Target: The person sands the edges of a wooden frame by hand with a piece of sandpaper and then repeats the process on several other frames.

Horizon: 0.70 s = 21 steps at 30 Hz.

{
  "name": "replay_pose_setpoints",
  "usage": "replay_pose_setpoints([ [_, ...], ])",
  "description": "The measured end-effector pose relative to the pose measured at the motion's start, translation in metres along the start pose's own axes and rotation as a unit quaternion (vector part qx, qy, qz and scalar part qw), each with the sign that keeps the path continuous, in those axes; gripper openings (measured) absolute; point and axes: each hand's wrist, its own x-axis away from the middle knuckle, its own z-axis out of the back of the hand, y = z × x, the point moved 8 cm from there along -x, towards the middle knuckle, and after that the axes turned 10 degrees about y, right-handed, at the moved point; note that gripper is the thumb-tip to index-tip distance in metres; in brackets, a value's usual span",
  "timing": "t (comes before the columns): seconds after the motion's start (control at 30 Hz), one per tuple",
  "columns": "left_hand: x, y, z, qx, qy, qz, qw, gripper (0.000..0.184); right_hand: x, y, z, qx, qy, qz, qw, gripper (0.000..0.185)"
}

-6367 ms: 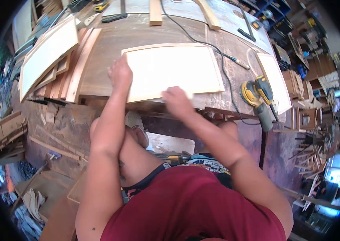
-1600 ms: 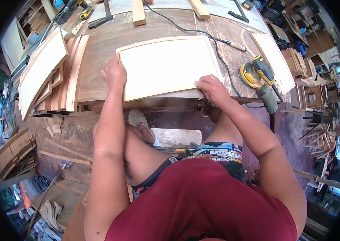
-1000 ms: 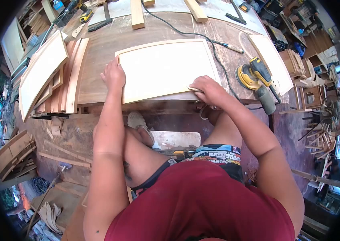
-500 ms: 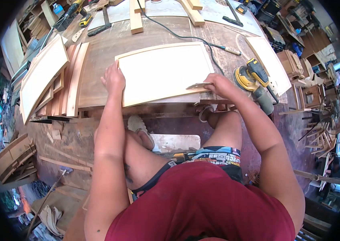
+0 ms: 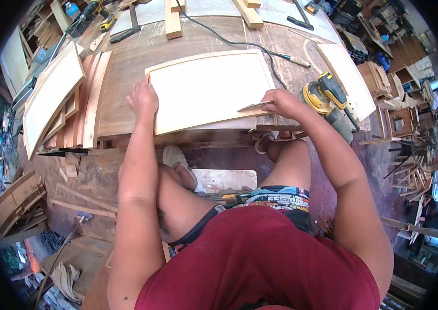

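A pale wooden panel point(image 5: 206, 93) with a raised rim lies flat on the workbench in front of me. My left hand point(image 5: 144, 98) grips its left edge, fingers on the outer side near the upper corner. At the panel's lower right, my right hand point(image 5: 281, 103) pinches a thin sanding disc point(image 5: 252, 106), seen nearly edge-on over the panel's near rim. Just right of that hand, a yellow and black orbital sander point(image 5: 322, 95) rests on the bench.
Stacked wooden panels and boards point(image 5: 56, 98) lie on the left, with another pale panel point(image 5: 348, 77) at the right. A black cable point(image 5: 229, 41) crosses the bench behind the work, near a chisel-like tool point(image 5: 296, 60). Wooden strips point(image 5: 173, 26) and clamps point(image 5: 126, 33) lie farther back.
My right hand has turned slightly, so the sanding disc now shows more edge-on. The left hand stays on the panel's edge. The whole view has shifted a little.
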Motion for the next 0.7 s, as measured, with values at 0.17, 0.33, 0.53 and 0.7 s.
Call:
replay_pose_setpoints([
  [0.17, 0.000, -0.002, -0.001, 0.005, 0.003, 0.003, 1.000, 0.043, 0.009, -0.011, 0.012, 0.086, 0.004, 0.017, 0.996, 0.018],
  [0.33, 0.001, -0.001, -0.001, -0.001, 0.009, -0.004, 1.000, 0.043, 0.015, -0.013, 0.005, 0.053, 0.068, 0.052, 0.995, 0.015],
  [0.53, -0.001, -0.001, -0.003, -0.024, 0.001, -0.003, 1.000, 0.042, -0.009, -0.077, -0.043, 0.018, 0.141, 0.105, 0.984, 0.016],
  [0.7, -0.001, -0.001, -0.002, -0.014, 0.001, -0.009, 1.000, 0.042, 0.005, -0.050, -0.025, 0.049, 0.110, 0.081, 0.989, 0.017],
])
